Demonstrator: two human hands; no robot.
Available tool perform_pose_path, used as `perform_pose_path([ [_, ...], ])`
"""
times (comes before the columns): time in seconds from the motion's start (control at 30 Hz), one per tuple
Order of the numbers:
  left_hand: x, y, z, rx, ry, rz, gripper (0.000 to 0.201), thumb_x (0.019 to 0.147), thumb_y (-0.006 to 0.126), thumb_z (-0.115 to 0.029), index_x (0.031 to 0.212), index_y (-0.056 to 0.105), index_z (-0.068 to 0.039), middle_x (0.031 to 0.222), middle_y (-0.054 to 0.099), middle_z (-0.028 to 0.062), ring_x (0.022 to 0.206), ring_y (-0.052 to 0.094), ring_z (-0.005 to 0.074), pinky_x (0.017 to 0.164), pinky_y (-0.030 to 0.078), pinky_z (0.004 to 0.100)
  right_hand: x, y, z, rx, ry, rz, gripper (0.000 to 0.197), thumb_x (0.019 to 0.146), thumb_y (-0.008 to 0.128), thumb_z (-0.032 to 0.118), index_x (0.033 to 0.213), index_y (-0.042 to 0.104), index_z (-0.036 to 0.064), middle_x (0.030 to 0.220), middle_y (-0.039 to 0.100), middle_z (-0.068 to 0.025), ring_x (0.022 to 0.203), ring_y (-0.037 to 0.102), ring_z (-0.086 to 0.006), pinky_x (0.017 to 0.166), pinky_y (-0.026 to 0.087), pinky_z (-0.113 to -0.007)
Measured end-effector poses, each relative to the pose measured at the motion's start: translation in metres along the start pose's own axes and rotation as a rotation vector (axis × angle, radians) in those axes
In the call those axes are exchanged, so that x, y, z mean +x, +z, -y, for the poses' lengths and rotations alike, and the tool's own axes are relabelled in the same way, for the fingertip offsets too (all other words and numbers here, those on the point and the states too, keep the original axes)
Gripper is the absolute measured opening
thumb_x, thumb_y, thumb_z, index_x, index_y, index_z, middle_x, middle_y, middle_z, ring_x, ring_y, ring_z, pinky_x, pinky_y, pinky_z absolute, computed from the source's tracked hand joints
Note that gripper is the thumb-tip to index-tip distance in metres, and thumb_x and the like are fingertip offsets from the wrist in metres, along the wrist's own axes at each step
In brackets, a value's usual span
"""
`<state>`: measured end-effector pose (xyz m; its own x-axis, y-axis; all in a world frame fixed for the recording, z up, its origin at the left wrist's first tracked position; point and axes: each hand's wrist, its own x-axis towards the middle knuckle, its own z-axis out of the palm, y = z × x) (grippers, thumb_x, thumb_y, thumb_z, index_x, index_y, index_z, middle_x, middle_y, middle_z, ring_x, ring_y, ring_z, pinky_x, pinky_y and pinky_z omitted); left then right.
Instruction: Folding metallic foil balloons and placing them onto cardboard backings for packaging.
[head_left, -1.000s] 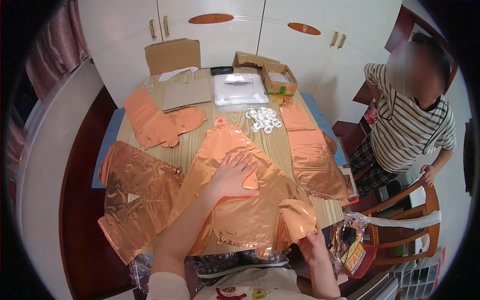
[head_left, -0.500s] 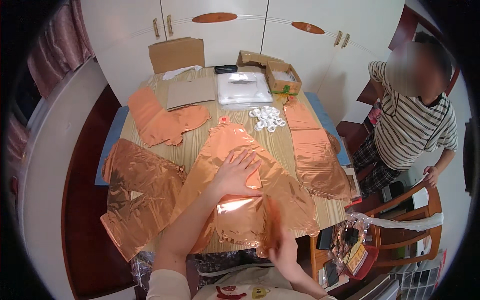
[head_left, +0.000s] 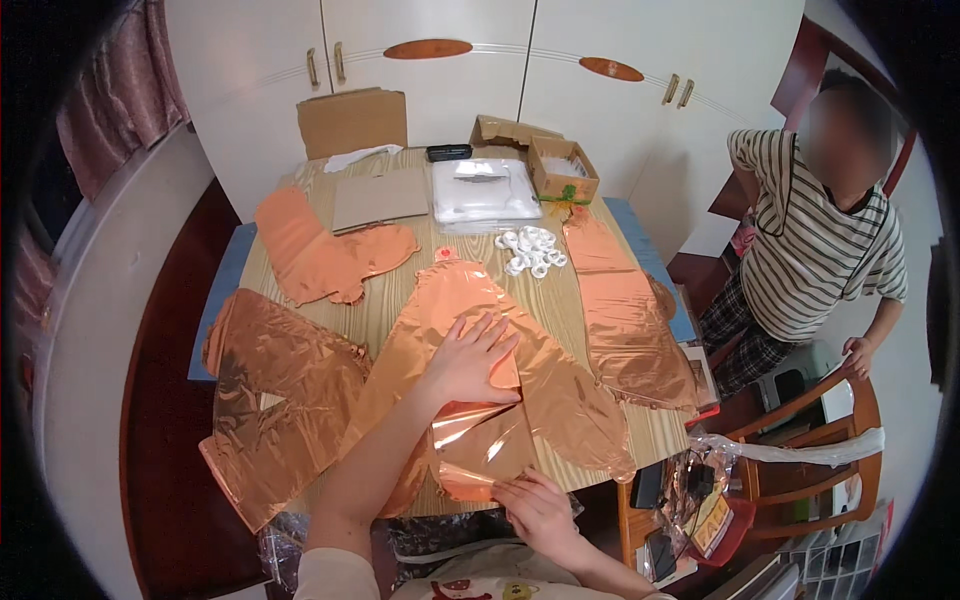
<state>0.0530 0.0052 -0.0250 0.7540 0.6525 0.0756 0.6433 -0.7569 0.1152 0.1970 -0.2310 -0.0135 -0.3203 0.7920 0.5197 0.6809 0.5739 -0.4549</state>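
Note:
Flat rose-gold foil balloons lie across the wooden table (head_left: 345, 320). In the middle, a large foil balloon (head_left: 455, 285) spreads toward me. A smaller folded foil piece (head_left: 490, 435) rests on top of it, between my hands. My left hand (head_left: 470, 362) presses flat on the foil with its fingers spread. At the table's front edge, my right hand (head_left: 538, 508) has its fingers closed on the folded near end of the smaller foil piece. The underside of this grip is hidden.
More flat foil balloons lie at the upper left (head_left: 315, 240), lower left (head_left: 285, 385) and right (head_left: 620, 300). Behind are white ribbon rolls (head_left: 530, 250), clear plastic packs (head_left: 485, 190) and a small cardboard box (head_left: 565, 172). Another person (head_left: 815, 240) stands at the right, hand on a wooden chair (head_left: 865, 400).
My right hand has moved slightly left, and the foil flap it was moving in a blur now lies folded. My left hand stays pressed on the foil.

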Motion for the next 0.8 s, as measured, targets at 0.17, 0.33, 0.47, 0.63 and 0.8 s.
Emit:
perform_pose_path([
  [0.17,0.002,-0.002,-0.003,0.006,0.016,0.002,0.101,0.074,0.059,-0.075,0.151,0.035,-0.014,0.158,0.029,0.0130,0.148,0.022,0.0315,0.118,0.015,0.0537,-0.002,0.009,-0.001,0.020,-0.041,0.007,0.038,0.075,0.071,0.003,0.112,0.065,0.0051,0.111,0.069,-0.0099,0.101,0.066,-0.0259,0.097,0.049,-0.043],
  [0.33,0.001,0.001,0.002,0.023,0.007,0.018,0.101,0.074,0.058,-0.076,0.152,0.034,-0.017,0.159,0.027,0.0118,0.149,0.020,0.0306,0.119,0.013,0.0533,-0.019,0.002,-0.003,0.062,0.328,-0.135,0.068,0.074,0.079,0.021,0.133,0.050,0.0003,0.133,0.053,-0.0220,0.124,0.047,-0.0402,0.107,0.033,-0.052],
  [0.47,0.003,0.002,0.002,0.051,0.020,0.036,0.103,0.072,0.061,-0.076,0.152,0.034,-0.018,0.160,0.026,0.0121,0.149,0.020,0.0307,0.119,0.014,0.0541,-0.030,-0.008,-0.003,-0.136,0.599,-0.111,0.084,0.075,0.079,0.039,0.135,0.044,-0.0092,0.135,0.045,-0.0299,0.133,0.031,-0.0464,0.113,0.019,-0.057],
  [0.63,0.001,-0.002,0.004,0.084,0.044,0.031,0.108,0.066,0.069,-0.070,0.152,0.034,-0.015,0.158,0.028,0.0150,0.148,0.021,0.0359,0.117,0.016,0.0566,-0.032,-0.003,-0.013,-0.152,0.516,0.039,0.080,0.077,0.076,0.038,0.134,0.044,-0.0082,0.127,0.053,-0.0268,0.125,0.044,-0.0436,0.112,0.022,-0.057],
  [0.8,0.000,-0.007,0.000,0.004,0.035,0.035,0.110,0.064,0.069,-0.070,0.151,0.034,-0.014,0.158,0.028,0.0161,0.147,0.020,0.0380,0.117,0.016,0.0576,-0.016,-0.002,-0.002,-0.030,0.316,0.011,0.069,0.071,0.075,0.014,0.130,0.050,-0.0100,0.130,0.056,-0.0243,0.123,0.052,-0.0415,0.109,0.035,-0.052],
])
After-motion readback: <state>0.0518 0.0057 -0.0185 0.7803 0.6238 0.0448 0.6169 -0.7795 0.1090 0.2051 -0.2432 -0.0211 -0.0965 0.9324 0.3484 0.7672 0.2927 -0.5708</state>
